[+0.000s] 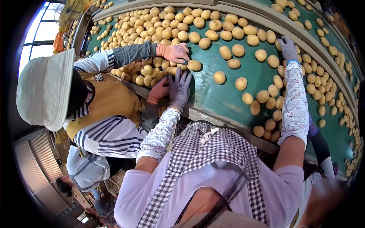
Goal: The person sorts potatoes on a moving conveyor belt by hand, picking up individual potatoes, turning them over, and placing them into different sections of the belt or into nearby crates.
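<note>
My left hand (179, 90), in a grey-purple glove, lies with fingers spread against the front edge of a pile of potatoes (152, 28) on the green conveyor belt (207, 89). A single potato (194, 65) sits just beyond its fingertips. My right hand (288, 49), gloved alike, reaches to the far side of the belt. Its fingers are stretched out beside a potato (271, 37), touching the row along the rail, and no potato shows in its grasp. Loose potatoes (241, 83) lie scattered between my hands, and more gather under my right forearm.
At my left, a co-worker in a pale hat (45, 89) has a pink-gloved hand (174, 52) on the potatoes and a red-gloved hand (158, 91) beside mine. A metal rail (266, 13) divides the belts. Another person's dark sleeve (320, 142) is at right.
</note>
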A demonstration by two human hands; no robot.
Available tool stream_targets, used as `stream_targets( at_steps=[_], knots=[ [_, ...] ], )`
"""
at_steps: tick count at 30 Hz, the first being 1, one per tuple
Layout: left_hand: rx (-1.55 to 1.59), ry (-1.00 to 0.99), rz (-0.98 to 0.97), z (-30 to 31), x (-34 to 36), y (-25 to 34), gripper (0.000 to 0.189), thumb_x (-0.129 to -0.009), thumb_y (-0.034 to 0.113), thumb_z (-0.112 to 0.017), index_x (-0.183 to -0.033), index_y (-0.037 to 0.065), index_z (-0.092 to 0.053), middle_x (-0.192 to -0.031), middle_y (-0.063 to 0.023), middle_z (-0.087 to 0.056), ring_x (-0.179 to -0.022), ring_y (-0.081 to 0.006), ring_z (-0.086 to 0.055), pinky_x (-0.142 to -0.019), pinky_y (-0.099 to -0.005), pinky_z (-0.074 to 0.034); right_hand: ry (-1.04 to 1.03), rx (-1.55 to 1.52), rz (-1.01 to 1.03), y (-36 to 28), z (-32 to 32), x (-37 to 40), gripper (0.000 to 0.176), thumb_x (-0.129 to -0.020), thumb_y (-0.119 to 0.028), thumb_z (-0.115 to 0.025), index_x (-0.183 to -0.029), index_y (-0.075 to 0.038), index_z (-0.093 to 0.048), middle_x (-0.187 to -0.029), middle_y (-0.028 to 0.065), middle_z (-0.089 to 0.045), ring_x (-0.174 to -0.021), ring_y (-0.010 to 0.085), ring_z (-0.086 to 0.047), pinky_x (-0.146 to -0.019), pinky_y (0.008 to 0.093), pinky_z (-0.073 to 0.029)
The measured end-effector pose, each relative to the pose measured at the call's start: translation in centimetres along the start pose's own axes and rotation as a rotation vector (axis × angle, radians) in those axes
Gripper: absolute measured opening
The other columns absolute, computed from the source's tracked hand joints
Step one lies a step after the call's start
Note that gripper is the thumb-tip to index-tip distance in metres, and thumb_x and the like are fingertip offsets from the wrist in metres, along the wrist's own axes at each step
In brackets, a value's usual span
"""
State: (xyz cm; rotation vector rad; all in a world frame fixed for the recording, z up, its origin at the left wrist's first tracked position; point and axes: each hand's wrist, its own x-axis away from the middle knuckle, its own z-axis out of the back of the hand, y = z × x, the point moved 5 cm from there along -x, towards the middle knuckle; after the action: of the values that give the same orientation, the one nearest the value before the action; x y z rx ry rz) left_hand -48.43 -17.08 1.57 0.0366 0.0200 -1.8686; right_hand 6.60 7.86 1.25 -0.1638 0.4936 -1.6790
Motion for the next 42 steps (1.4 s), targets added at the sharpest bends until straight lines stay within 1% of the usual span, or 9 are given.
stream_targets(
  at_steps=[6,8,12,16,24,27,31,34,42],
  knots=[
    [0.510,0.304,-0.217,8.4,-1.7,8.7,0.048,-0.086,0.023,-0.068,-0.131,0.009,-0.058,-0.129,-0.0152,-0.057,-0.126,-0.0348,-0.054,-0.109,-0.0519,-0.036,-0.350,0.226,-0.216,-4.0,0.3,0.7,0.041,-0.100,-0.038,-0.061,-0.125,-0.007,-0.070,-0.127,0.0195,-0.072,-0.119,0.0390,-0.066,-0.103,0.0442,-0.051],
    [0.645,0.225,-0.451,8.7,-1.1,14.4,0.048,-0.086,0.026,-0.066,-0.130,0.008,-0.058,-0.127,-0.0136,-0.057,-0.124,-0.0343,-0.054,-0.108,-0.0491,-0.039,-0.447,0.572,0.334,-3.7,-0.9,2.1,0.033,-0.104,-0.027,-0.054,-0.126,-0.008,-0.069,-0.129,0.0235,-0.069,-0.121,0.0402,-0.064,-0.103,0.0436,-0.050],
    [0.495,0.089,-0.622,2.0,2.1,21.2,0.061,-0.087,0.029,-0.067,-0.147,0.020,-0.057,-0.152,-0.0080,-0.052,-0.147,-0.0336,-0.042,-0.122,-0.0554,-0.030,-0.584,-0.666,-0.339,2.7,-2.8,5.9,0.032,-0.108,-0.020,-0.052,-0.130,-0.002,-0.068,-0.132,0.0115,-0.069,-0.122,0.0204,-0.063,-0.104,0.0329,-0.049],
    [0.331,0.056,-0.677,4.1,1.6,19.5,0.059,-0.090,0.029,-0.063,-0.148,0.021,-0.055,-0.156,-0.0061,-0.048,-0.150,-0.0331,-0.037,-0.124,-0.0555,-0.028,-0.490,-0.984,-0.227,-2.2,2.7,11.6,0.038,-0.109,-0.023,-0.053,-0.140,-0.004,-0.064,-0.140,0.0074,-0.064,-0.129,0.0176,-0.058,-0.112,0.0322,-0.044],
    [0.371,-0.099,-0.326,3.4,2.4,13.3,0.070,-0.081,0.018,-0.068,-0.149,0.016,-0.054,-0.152,-0.0097,-0.051,-0.147,-0.0376,-0.037,-0.122,-0.0620,-0.026,-0.251,-1.571,-0.492,-13.1,-0.9,18.9,0.046,-0.113,-0.023,-0.045,-0.156,-0.006,-0.045,-0.153,0.0119,-0.053,-0.142,0.0241,-0.050,-0.122,0.0387,-0.042],
    [0.362,-0.058,-0.191,4.2,2.4,11.6,0.060,-0.081,0.019,-0.072,-0.140,0.016,-0.061,-0.146,-0.0067,-0.056,-0.145,-0.0398,-0.041,-0.120,-0.0634,-0.028,-0.339,-0.908,0.110,-18.9,-2.5,19.3,0.054,-0.111,-0.035,-0.052,-0.151,0.001,-0.045,-0.147,0.0135,-0.056,-0.136,0.0236,-0.053,-0.115,0.0387,-0.044],
    [0.272,0.102,-0.133,7.0,-0.6,1.4,0.051,-0.081,0.020,-0.073,-0.131,0.014,-0.067,-0.138,-0.0083,-0.061,-0.141,-0.0427,-0.046,-0.120,-0.0623,-0.031,-0.190,-1.485,-0.189,-30.9,-3.5,21.1,0.054,-0.113,-0.028,-0.044,-0.155,0.005,-0.040,-0.156,0.0168,-0.048,-0.144,0.0295,-0.045,-0.123,0.0379,-0.033],
    [0.130,0.325,-0.216,21.0,-4.6,2.3,0.050,-0.077,0.016,-0.074,-0.127,0.014,-0.068,-0.134,-0.0082,-0.062,-0.137,-0.0429,-0.046,-0.119,-0.0587,-0.032,0.392,-0.858,0.324,-36.6,6.7,13.7,0.041,-0.110,-0.024,-0.047,-0.148,-0.009,-0.049,-0.150,0.0182,-0.050,-0.142,0.0338,-0.045,-0.126,0.0489,-0.028],
    [0.100,0.549,0.404,27.6,-0.1,-10.5,0.045,-0.097,0.008,-0.059,-0.142,0.002,-0.059,-0.150,-0.0217,-0.055,-0.145,-0.0428,-0.045,-0.123,-0.0512,-0.032,0.186,-0.977,0.509,-67.2,1.0,11.4,0.032,-0.097,-0.030,-0.059,-0.119,-0.012,-0.071,-0.119,0.0251,-0.061,-0.119,0.0378,-0.058,-0.109,0.0494,-0.044]
  ],
)
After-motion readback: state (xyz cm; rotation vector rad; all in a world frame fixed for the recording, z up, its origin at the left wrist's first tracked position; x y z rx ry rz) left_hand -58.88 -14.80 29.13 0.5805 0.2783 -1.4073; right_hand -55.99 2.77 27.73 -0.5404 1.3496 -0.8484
